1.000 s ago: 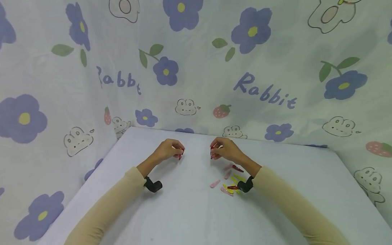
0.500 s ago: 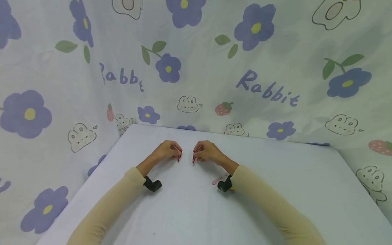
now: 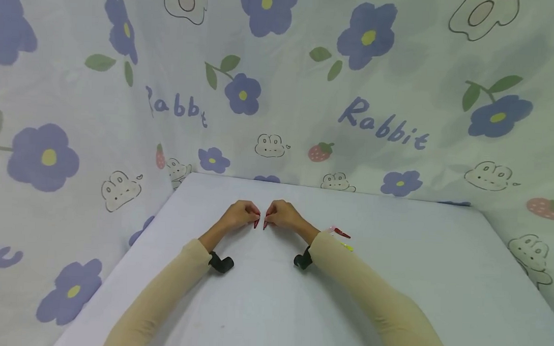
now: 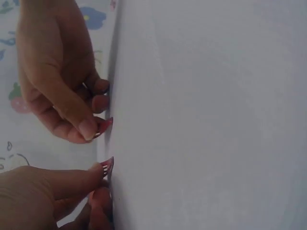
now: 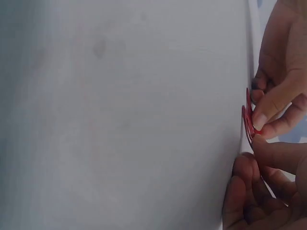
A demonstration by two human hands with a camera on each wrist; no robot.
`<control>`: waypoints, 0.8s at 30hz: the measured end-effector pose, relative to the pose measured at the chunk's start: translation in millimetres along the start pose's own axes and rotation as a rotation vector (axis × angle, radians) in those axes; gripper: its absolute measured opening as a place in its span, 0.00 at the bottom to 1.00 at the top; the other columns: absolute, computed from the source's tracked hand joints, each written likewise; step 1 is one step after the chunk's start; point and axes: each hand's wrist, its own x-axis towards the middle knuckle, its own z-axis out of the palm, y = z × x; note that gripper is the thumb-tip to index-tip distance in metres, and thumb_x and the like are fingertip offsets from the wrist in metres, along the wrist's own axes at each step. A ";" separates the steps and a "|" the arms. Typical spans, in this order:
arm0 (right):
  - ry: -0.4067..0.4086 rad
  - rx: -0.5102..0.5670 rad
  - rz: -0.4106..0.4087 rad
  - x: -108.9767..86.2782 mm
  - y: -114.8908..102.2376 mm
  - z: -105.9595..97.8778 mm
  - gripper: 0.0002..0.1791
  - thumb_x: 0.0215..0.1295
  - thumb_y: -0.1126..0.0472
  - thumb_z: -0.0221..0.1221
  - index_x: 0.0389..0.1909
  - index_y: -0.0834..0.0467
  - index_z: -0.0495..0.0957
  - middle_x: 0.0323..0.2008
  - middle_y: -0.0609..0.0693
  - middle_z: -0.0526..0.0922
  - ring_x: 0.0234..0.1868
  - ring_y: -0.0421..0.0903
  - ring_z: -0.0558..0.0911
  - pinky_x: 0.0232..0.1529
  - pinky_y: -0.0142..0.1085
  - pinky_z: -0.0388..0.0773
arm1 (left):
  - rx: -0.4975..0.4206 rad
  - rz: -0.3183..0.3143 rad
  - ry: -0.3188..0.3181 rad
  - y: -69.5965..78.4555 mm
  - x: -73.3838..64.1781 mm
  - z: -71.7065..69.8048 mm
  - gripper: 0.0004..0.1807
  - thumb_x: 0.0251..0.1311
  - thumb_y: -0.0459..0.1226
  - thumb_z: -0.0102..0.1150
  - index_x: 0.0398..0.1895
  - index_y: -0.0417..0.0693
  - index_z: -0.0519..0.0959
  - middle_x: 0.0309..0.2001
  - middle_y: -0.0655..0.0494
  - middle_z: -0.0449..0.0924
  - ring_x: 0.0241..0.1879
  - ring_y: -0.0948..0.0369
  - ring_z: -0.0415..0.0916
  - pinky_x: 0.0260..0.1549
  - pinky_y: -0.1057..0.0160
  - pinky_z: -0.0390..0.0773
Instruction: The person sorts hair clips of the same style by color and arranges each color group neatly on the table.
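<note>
My left hand (image 3: 241, 214) pinches a red hair clip (image 3: 256, 223) between thumb and fingertips, its narrow end pointing down. Facing it, my right hand (image 3: 282, 214) pinches a second red hair clip (image 3: 265, 224) the same way. Only a small gap separates the two clips in the head view, close over the white table. Seen from the left wrist, the left hand's clip (image 4: 107, 166) shows its open slots beside the thumb tip. The right wrist view has the right hand's clip (image 5: 247, 125) overlapping the other one.
Right of the right forearm lie a red clip (image 3: 342, 233), a pink clip (image 3: 332, 229) and a yellow clip (image 3: 347, 246). The right sleeve (image 3: 347, 267) hides the area beside them. A patterned curtain (image 3: 297, 117) stands behind the white table (image 3: 254, 304).
My right hand has moved left with its red clip, up close to the left hand. The left hand has stayed nearly in place. The right forearm now covers most of the loose clips.
</note>
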 end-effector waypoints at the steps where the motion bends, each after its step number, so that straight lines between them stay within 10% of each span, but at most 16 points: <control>1: 0.006 -0.015 -0.003 0.4 -0.3 0.8 0.04 0.65 0.63 0.64 0.37 0.60 0.80 0.31 0.51 0.81 0.30 0.43 0.76 0.30 0.29 0.73 | 0.000 0.002 0.004 -0.3 -0.4 0.7 0.05 0.63 0.35 0.64 0.40 0.44 0.84 0.31 0.53 0.82 0.30 0.62 0.74 0.30 0.67 0.72; 24: 0.048 -0.177 -0.071 1.9 -7.3 3.7 0.03 0.63 0.62 0.65 0.34 0.57 0.81 0.35 0.49 0.84 0.34 0.42 0.75 0.34 0.31 0.68 | 0.001 0.086 0.052 -10.3 -2.1 8.6 0.05 0.64 0.35 0.62 0.39 0.46 0.85 0.34 0.53 0.84 0.35 0.60 0.78 0.40 0.59 0.74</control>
